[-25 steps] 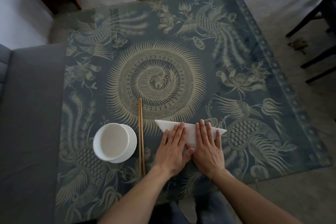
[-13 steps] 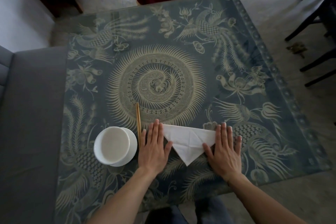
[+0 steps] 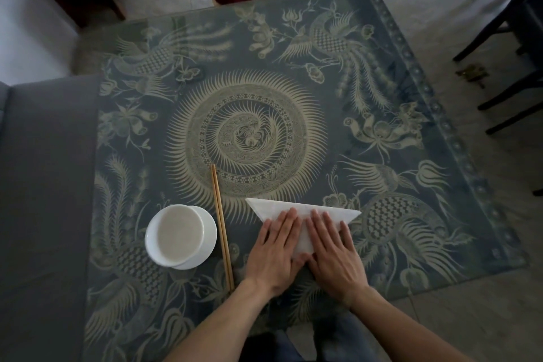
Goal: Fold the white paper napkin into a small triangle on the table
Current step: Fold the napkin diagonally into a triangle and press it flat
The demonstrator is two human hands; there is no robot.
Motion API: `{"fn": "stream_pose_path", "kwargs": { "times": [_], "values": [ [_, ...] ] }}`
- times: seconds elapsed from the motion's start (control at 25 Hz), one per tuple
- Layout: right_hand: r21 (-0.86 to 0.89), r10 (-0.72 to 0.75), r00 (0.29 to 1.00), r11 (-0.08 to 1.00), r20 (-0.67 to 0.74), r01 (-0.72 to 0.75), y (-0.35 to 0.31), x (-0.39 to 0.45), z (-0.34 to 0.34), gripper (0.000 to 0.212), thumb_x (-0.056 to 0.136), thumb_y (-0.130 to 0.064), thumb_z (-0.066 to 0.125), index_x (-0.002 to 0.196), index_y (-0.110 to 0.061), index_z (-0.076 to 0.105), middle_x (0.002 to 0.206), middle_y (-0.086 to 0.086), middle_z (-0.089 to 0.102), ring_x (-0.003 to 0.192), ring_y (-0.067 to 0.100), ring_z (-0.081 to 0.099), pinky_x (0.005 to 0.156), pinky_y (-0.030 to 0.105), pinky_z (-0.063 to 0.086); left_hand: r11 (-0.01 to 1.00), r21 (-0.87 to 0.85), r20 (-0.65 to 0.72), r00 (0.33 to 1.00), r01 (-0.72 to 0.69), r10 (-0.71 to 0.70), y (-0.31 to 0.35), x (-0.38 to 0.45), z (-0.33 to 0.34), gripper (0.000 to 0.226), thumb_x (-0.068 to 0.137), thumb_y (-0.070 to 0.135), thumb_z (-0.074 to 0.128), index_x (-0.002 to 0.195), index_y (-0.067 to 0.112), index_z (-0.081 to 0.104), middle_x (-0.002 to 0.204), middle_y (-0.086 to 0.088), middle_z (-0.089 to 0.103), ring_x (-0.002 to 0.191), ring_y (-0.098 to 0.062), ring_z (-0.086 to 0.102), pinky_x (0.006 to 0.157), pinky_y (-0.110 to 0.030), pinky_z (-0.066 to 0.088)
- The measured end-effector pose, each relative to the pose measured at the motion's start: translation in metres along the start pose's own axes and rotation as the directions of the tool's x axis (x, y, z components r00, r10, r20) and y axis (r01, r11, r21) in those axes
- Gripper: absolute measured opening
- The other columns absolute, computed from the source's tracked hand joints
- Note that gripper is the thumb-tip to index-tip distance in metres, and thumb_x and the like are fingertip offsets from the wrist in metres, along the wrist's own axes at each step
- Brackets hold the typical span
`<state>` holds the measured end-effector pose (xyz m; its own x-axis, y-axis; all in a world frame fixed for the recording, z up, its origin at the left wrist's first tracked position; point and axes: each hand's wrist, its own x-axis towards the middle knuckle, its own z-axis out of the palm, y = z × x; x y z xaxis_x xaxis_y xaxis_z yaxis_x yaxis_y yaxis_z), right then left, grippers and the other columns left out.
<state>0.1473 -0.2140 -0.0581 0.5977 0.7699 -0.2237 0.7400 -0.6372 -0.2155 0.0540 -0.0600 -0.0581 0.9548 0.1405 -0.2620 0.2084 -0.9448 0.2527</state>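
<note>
A white paper napkin [image 3: 273,206] lies folded as a wide triangle near the table's front edge, its long edge away from me and its tip pointing toward me. My left hand [image 3: 274,253] lies flat on its left half, fingers together and pressing down. My right hand [image 3: 333,250] lies flat on its right half, next to the left hand, thumbs nearly touching. The hands hide the triangle's lower tip and most of its middle. Both outer corners of the napkin stick out past my fingers.
A white bowl [image 3: 179,236] on a saucer stands left of the napkin, with a pair of wooden chopsticks [image 3: 222,226] lying between them. The table has a blue patterned cloth [image 3: 246,138] under glass. A grey sofa [image 3: 44,185] borders the left; dark chair legs [image 3: 505,38] stand at right.
Half a second ago my hands were spread apart at the napkin's two outer corners. They have slid inward and now press side by side on its middle, as they did one second ago.
</note>
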Motion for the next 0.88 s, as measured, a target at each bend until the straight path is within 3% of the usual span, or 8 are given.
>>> {"fn": "stream_pose_path", "kwargs": {
  "times": [0.2,0.36,0.48,0.56,0.64,0.76,0.88],
  "values": [
    [-0.002,0.232,0.972,0.973,-0.049,-0.232,0.039,-0.012,-0.001,0.071,0.099,-0.057,0.014,0.154,-0.014,0.005,0.163,0.004,0.006,0.149,0.019,-0.003,0.118,0.05,0.005,0.986,0.037,-0.026,0.986,0.163,-0.163,-0.016,-0.012,-0.004,0.07,0.101,0.055,0.008,0.154,0.009,0.001,0.163,-0.006,-0.005,0.149,-0.02,-0.008,0.118,-0.046,0.002],
    [-0.02,0.256,0.965,0.966,-0.053,-0.257,0.048,-0.015,-0.007,0.072,0.098,-0.057,0.013,0.154,-0.011,0.008,0.162,0.006,0.006,0.149,0.02,-0.002,0.118,0.052,0.005,0.97,0.009,-0.053,0.969,0.244,-0.243,-0.021,-0.014,-0.007,0.07,0.101,0.055,0.003,0.154,0.009,0.0,0.163,-0.008,-0.005,0.149,-0.02,-0.01,0.118,-0.046,0.002],
    [0.016,0.191,0.98,0.982,-0.06,-0.191,0.031,-0.014,-0.01,0.072,0.099,-0.053,0.02,0.153,-0.008,0.008,0.162,0.009,0.004,0.149,0.023,-0.002,0.118,0.051,0.002,0.993,-0.032,-0.06,0.991,0.118,-0.12,-0.011,-0.017,-0.006,0.069,0.103,0.053,0.011,0.154,0.008,-0.001,0.163,-0.008,-0.007,0.149,-0.02,-0.009,0.118,-0.044,0.001],
    [-0.003,0.016,0.999,1.0,-0.044,-0.017,0.013,-0.02,-0.007,0.069,0.099,-0.05,0.024,0.153,-0.008,0.016,0.161,0.011,0.012,0.149,0.024,0.004,0.116,0.052,0.009,0.999,-0.025,-0.04,0.999,-0.031,0.03,0.001,-0.024,0.002,0.067,0.104,0.05,0.018,0.154,0.008,0.003,0.164,-0.008,-0.002,0.15,-0.02,-0.005,0.117,-0.043,0.007],
    [-0.022,-0.128,0.992,0.992,-0.017,0.127,0.001,-0.028,0.0,0.066,0.099,-0.048,0.028,0.152,-0.009,0.024,0.16,0.01,0.02,0.148,0.023,0.008,0.114,0.052,0.014,0.997,-0.001,-0.017,0.997,-0.074,0.074,0.009,-0.035,0.009,0.065,0.104,0.048,0.022,0.154,0.009,0.01,0.163,-0.008,0.005,0.15,-0.02,0.0,0.115,-0.044,0.013],
    [-0.055,-0.118,0.993,0.991,0.024,0.119,0.001,-0.033,0.004,0.066,0.097,-0.049,0.035,0.151,-0.014,0.026,0.16,0.006,0.02,0.148,0.023,0.01,0.113,0.052,0.015,0.999,0.04,0.009,1.0,-0.015,0.015,0.008,-0.048,0.014,0.065,0.103,0.049,0.021,0.153,0.008,0.018,0.163,-0.009,0.01,0.15,-0.021,0.002,0.114,-0.047,0.013],
    [-0.083,-0.031,0.999,0.996,0.037,0.034,0.014,-0.036,0.0,0.063,0.098,-0.052,0.026,0.152,-0.02,0.025,0.161,0.002,0.017,0.148,0.025,0.011,0.114,0.056,0.016,0.997,0.074,0.023,1.0,0.011,-0.013,0.0,-0.053,0.012,0.065,0.103,0.049,0.022,0.153,0.007,0.02,0.163,-0.009,0.01,0.15,-0.022,0.003,0.115,-0.049,0.012]
  ]
}}
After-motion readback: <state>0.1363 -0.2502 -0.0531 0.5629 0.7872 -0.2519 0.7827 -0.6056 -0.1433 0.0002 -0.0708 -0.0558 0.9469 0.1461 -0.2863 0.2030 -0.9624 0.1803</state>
